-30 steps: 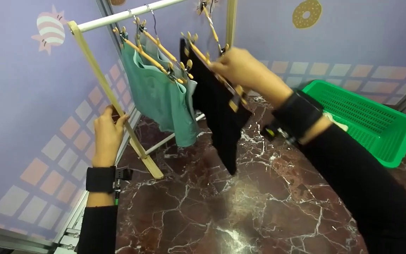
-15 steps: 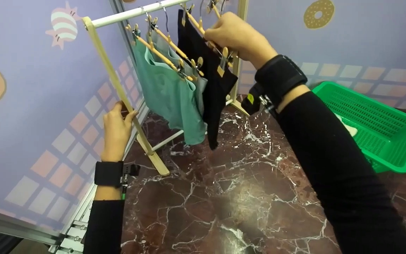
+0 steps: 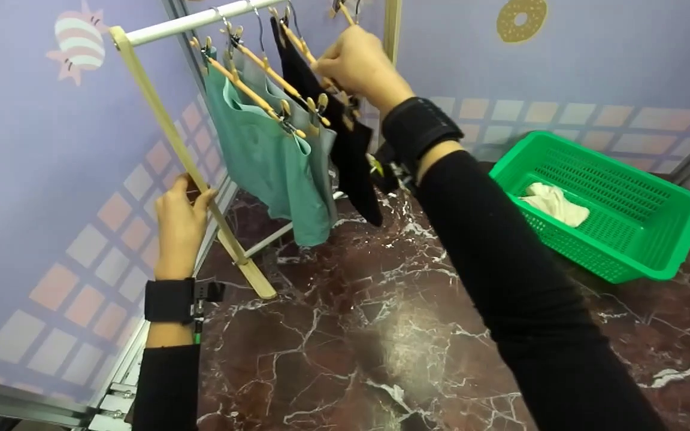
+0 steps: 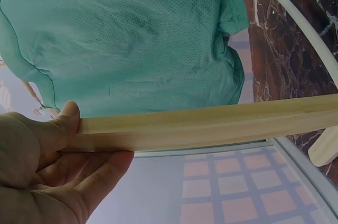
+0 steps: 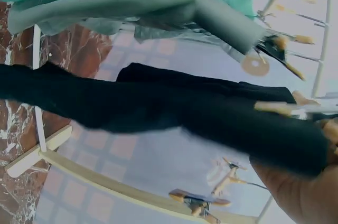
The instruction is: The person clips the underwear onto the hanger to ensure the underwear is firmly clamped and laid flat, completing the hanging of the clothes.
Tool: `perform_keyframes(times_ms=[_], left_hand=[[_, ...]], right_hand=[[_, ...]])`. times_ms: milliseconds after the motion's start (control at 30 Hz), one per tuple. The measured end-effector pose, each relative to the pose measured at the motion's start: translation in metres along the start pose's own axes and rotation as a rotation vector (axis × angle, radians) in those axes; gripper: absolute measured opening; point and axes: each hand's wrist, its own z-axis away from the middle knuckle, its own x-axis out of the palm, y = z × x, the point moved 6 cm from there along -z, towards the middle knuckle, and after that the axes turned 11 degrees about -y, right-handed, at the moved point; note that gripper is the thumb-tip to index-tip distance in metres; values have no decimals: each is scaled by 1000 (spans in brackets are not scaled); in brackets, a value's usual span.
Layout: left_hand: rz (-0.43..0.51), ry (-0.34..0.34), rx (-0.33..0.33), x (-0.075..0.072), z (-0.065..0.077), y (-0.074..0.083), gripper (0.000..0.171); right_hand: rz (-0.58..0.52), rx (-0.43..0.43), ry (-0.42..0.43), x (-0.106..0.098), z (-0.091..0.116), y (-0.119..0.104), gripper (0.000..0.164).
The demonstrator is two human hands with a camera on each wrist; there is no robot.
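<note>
My left hand (image 3: 180,221) holds the wooden upright (image 3: 162,114) of a clothes rack; in the left wrist view the thumb and fingers pinch this post (image 4: 211,123) from opposite sides. With curled fingers, my right hand (image 3: 360,69) grips a wooden clip hanger (image 3: 298,43) carrying a black garment (image 3: 354,167). That hanger's hook reaches up to the white rod (image 3: 189,23); whether it bears on it is unclear. Left of it hang teal shorts (image 3: 261,155) and a grey garment (image 3: 324,155) on clip hangers. The right wrist view shows the black garment (image 5: 158,102) blurred.
A green basket (image 3: 689,233) stands on the marbled floor at the right, with a white cloth (image 3: 554,203) inside. Another clip hanger (image 3: 345,13) hangs farther along the rod. Patterned walls (image 3: 608,60) close in behind the rack.
My right hand has lifted the black garment on its hanger up and left, closer to the rod and the other clothes. The left hand has kept its hold on the post.
</note>
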Motion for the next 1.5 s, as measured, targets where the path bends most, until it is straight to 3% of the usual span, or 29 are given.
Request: perform_keyframes(times_ms=[133, 267, 600, 800, 933, 1133, 1300, 1400, 1500], left_hand=[[8, -7, -19, -1, 3, -2, 39], [8, -6, -20, 0, 6, -2, 39], [10, -44, -27, 9, 0, 1, 41], [14, -36, -6, 12, 1, 2, 41], [10, -16, 22, 12, 2, 4, 39], [9, -11, 37, 11, 0, 6, 39], [16, -28, 21, 9, 0, 4, 41], [24, -48, -5, 10, 1, 2, 43], [26, -52, -6, 12, 3, -1, 43]], right_hand=[[-66, 3, -27, 12, -3, -3, 43], [-88, -22, -29, 17, 1, -5, 48], [-142, -72, 7, 7, 2, -4, 35], [-208, -46, -53, 23, -1, 1, 23], [-194, -47, -55, 28, 1, 0, 25], [-371, -51, -129, 31, 5, 0, 34], [-484, 6, -171, 39, 11, 6, 41], [-472, 26, -174, 44, 21, 11, 38], [-322, -29, -133, 51, 38, 24, 39]])
